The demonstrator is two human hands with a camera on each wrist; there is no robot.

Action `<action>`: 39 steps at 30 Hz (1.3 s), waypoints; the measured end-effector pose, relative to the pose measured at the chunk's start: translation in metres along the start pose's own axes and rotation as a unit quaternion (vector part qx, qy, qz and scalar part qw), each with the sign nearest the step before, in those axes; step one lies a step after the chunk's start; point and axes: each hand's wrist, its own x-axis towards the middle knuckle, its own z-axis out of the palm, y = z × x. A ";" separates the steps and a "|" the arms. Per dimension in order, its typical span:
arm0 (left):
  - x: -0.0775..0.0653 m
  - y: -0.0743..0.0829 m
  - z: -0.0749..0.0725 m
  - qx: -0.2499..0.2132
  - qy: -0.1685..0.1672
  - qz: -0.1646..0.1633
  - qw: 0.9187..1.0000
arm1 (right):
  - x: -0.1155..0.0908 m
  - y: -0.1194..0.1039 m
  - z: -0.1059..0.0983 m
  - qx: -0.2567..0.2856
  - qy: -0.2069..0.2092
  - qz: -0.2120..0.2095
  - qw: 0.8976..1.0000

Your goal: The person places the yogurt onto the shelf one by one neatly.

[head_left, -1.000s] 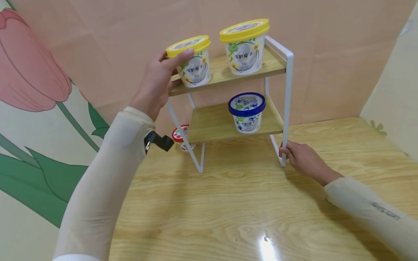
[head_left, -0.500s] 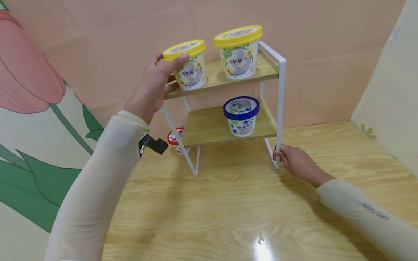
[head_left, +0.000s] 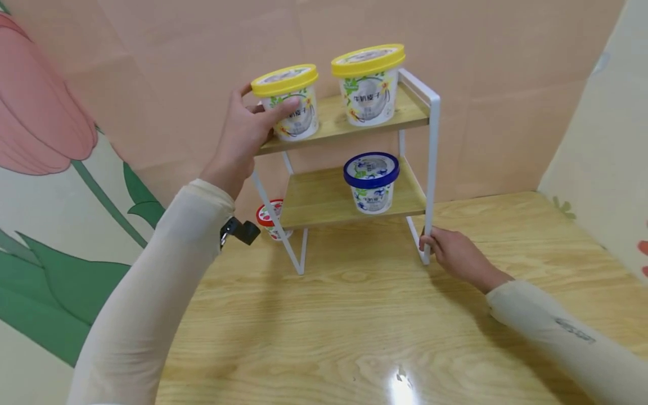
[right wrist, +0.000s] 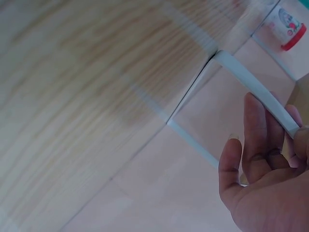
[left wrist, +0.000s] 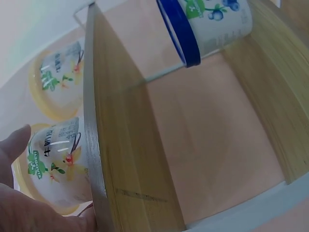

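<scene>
A white two-tier rack with wooden shelves [head_left: 319, 219] stands on the table. My left hand [head_left: 240, 138] grips a yellow-lidded paper tub [head_left: 306, 121] at the top shelf's left end, thumb across its front. Beside it, apart, stands a second yellow-lidded tub [head_left: 369, 98]. A blue-lidded tub [head_left: 373, 194] is upright on the lower shelf. My right hand [head_left: 460, 256] holds the rack's right front leg [head_left: 432, 174] low down, near the table. In the right wrist view, fingers [right wrist: 256, 130] curl around this white bar. Part of the left hand is hidden behind the tub.
Behind the rack's left legs, a red-lidded tub [head_left: 273, 216] is on the table [head_left: 324, 332], partly hidden. A pink sheet [head_left: 177, 67] covers the wall at the back. A wall painted with a tulip [head_left: 40, 101] rises on the left.
My left thumb has slid down from the tub's lid rim onto its printed side. The whole scene has shifted slightly left and down in the head view. My right hand keeps its hold.
</scene>
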 end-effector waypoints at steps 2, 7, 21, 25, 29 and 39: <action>-0.002 -0.001 -0.001 0.013 0.008 -0.001 1.000 | 0.001 0.000 0.001 0.001 -0.001 0.000 1.000; -0.009 -0.003 -0.005 0.039 0.011 0.001 0.999 | 0.003 -0.002 0.002 0.005 -0.009 0.007 1.000; -0.063 -0.061 -0.016 0.049 0.023 0.151 0.987 | 0.000 0.000 0.004 0.005 -0.002 0.009 1.000; -0.069 -0.087 -0.020 0.019 0.064 0.185 0.980 | 0.001 0.000 0.003 0.004 0.003 0.007 1.000; -0.070 -0.126 -0.024 0.043 0.092 0.170 0.980 | 0.002 -0.001 0.003 0.005 0.001 0.011 1.000; -0.075 -0.234 -0.034 0.285 0.056 0.245 0.925 | 0.003 0.001 0.003 0.005 -0.003 0.015 1.000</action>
